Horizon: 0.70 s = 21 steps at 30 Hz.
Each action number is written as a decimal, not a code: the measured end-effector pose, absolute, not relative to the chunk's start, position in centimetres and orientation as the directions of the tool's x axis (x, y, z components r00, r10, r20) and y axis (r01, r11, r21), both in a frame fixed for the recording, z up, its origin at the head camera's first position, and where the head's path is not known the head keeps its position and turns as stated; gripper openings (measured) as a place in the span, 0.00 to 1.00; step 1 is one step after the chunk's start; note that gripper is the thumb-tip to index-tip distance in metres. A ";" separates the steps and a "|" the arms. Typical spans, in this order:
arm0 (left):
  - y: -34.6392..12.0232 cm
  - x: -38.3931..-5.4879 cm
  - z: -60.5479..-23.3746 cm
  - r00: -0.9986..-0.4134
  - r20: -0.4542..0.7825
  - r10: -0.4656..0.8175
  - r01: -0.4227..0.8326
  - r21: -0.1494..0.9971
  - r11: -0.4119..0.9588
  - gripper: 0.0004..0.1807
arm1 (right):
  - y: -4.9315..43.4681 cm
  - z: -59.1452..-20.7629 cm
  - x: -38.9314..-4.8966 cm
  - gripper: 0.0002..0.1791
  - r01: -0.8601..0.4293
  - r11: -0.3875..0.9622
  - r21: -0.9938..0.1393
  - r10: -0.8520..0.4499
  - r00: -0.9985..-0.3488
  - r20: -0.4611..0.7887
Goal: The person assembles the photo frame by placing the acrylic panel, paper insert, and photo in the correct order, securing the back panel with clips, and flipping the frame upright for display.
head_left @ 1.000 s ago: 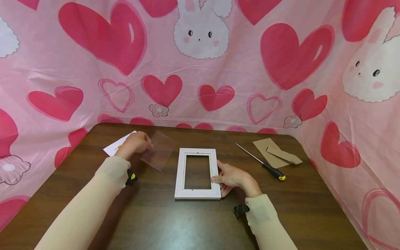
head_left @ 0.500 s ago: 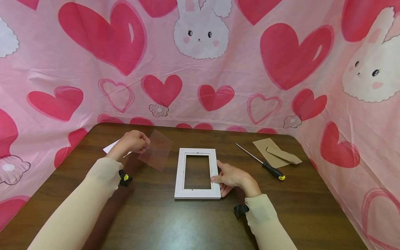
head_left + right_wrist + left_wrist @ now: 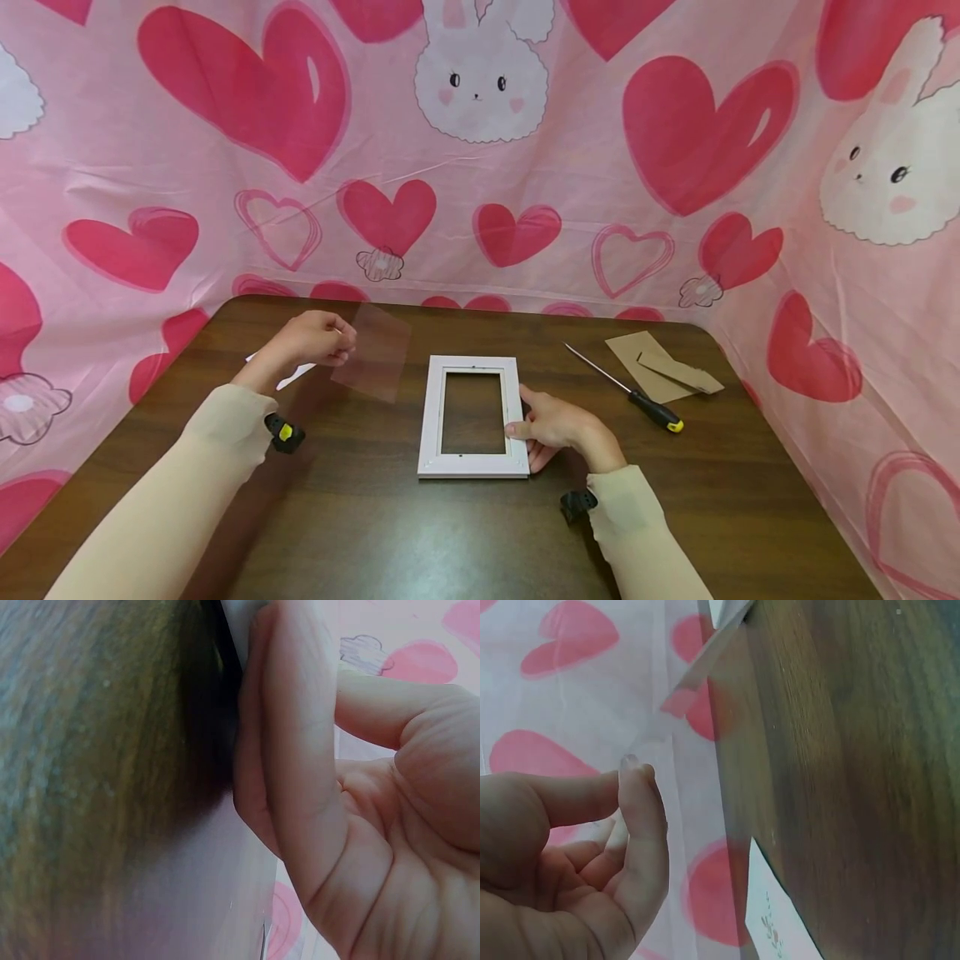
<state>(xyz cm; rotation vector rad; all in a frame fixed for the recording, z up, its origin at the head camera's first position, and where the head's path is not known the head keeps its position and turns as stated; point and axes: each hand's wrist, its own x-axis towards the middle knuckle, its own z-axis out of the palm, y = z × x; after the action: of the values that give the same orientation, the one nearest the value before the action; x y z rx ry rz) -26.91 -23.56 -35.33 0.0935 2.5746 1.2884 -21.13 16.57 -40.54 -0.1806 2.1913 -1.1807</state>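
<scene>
My left hand (image 3: 311,340) pinches a clear plastic sheet (image 3: 381,354) by its edge and holds it tilted at the table's back left. In the left wrist view, thumb and index finger meet on the thin edge of that sheet (image 3: 701,671). A white picture frame (image 3: 432,421) with an open middle lies near the table's centre. Its right side is gripped by my right hand (image 3: 558,423), thumb on top and other fingers beside and below. In the right wrist view the fingers hide most of the frame. Partly behind my left hand lies a white printed card (image 3: 769,915).
A screwdriver (image 3: 654,410) with a black and yellow handle lies right of the frame. Beyond it are brown cardboard pieces (image 3: 648,354). A pink heart-patterned cloth (image 3: 465,167) hangs around the back and sides of the dark wooden table (image 3: 360,500).
My left hand has moved a little left with the plastic sheet, which is now tilted up more. It covers more of the white card. The right hand and the frame stay put.
</scene>
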 end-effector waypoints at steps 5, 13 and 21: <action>-23.6 -26.5 -35.5 -0.948 -0.236 0.214 -0.100 0.858 0.503 0.16 | 16.5 -40.6 -21.2 0.50 0.181 0.600 -0.779 -0.381 -0.792 -0.477; -23.2 -25.8 -35.4 -0.926 -0.246 0.288 -0.105 0.898 0.427 0.18 | 16.5 -40.6 -21.2 0.52 0.182 0.619 -0.764 -0.360 -0.798 -0.483; -21.9 -25.0 -36.1 -0.914 -0.230 0.335 -0.084 0.913 0.398 0.16 | 16.6 -40.5 -21.2 0.52 0.198 0.625 -0.755 -0.344 -0.798 -0.494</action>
<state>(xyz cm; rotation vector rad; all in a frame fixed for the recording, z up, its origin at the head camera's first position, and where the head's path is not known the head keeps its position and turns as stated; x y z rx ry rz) -24.98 -21.93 -36.09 0.2162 2.2830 1.5241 -21.15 16.56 -40.55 -0.1141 2.2258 -1.1352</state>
